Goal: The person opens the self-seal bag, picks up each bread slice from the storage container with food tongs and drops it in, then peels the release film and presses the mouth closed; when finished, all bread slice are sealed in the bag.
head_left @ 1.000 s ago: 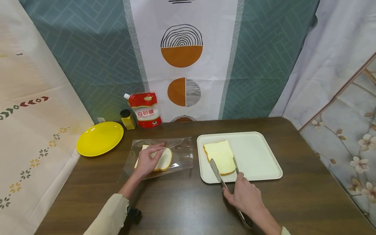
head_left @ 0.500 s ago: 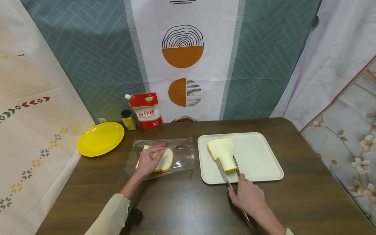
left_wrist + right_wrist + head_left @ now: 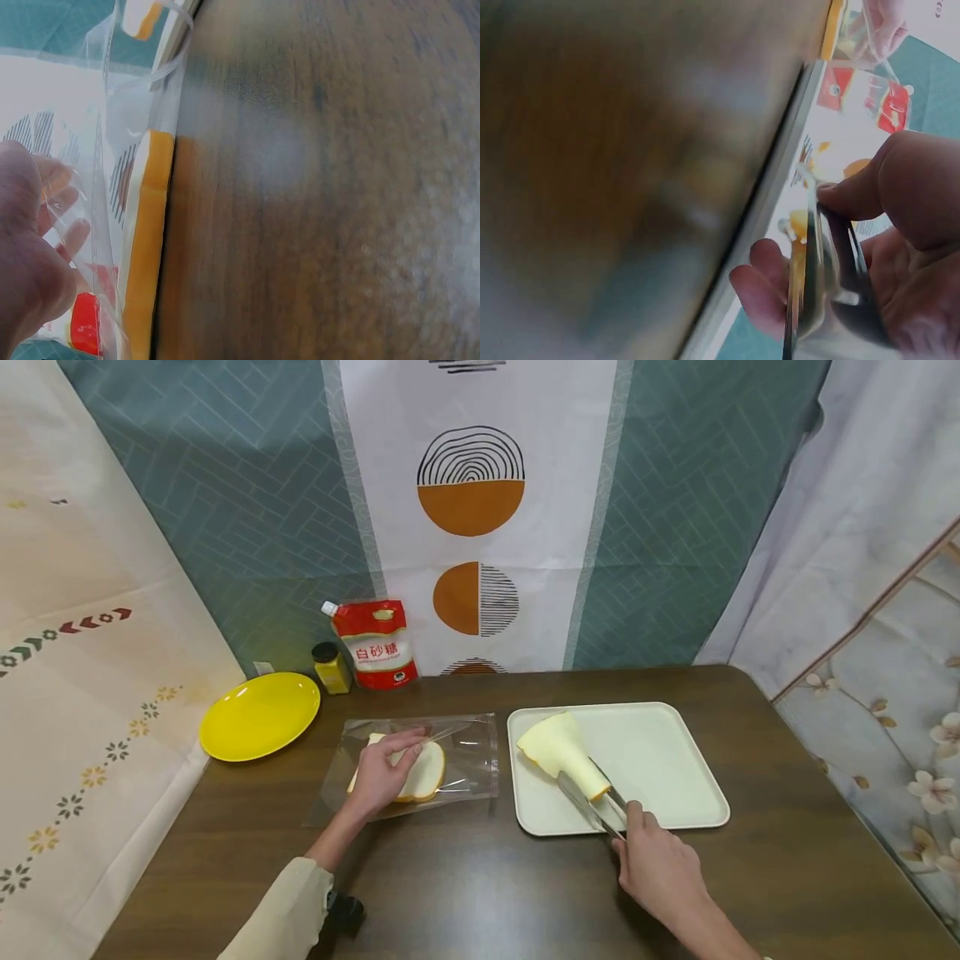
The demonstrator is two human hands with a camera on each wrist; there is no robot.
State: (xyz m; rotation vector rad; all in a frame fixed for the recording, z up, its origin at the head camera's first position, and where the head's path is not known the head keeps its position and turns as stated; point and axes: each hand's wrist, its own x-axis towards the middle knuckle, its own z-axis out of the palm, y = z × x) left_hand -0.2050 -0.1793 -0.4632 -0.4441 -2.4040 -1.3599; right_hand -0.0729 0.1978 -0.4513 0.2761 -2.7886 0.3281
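My left hand (image 3: pixel 381 772) pinches the upper film of a clear plastic bag (image 3: pixel 474 764) lying on the table. Inside that bag is a slice of bread (image 3: pixel 429 772), its brown crust edge facing the camera in the left wrist view. With my right hand (image 3: pixel 662 867) I grip a pair of metal tongs (image 3: pixel 579 798), thumb on one arm and fingers round the other. Between the tong ends a second bread slice (image 3: pixel 564 745) is squeezed, curled narrow at its near end and fanned out at its far end, over the left part of a white tray (image 3: pixel 671 768).
Left of the bag stands a yellow plate (image 3: pixel 258 717). Behind it are a yellow jar (image 3: pixel 332 670) with a black lid and a red and white sugar pouch (image 3: pixel 377 647). A fabric backdrop (image 3: pixel 300 527) rises behind the brown table (image 3: pixel 465 885).
The tongs have narrowed on the slice on the tray, which has gone from flat to curled and swung its far end leftward. My right hand moved slightly right; my left stays at the bag.
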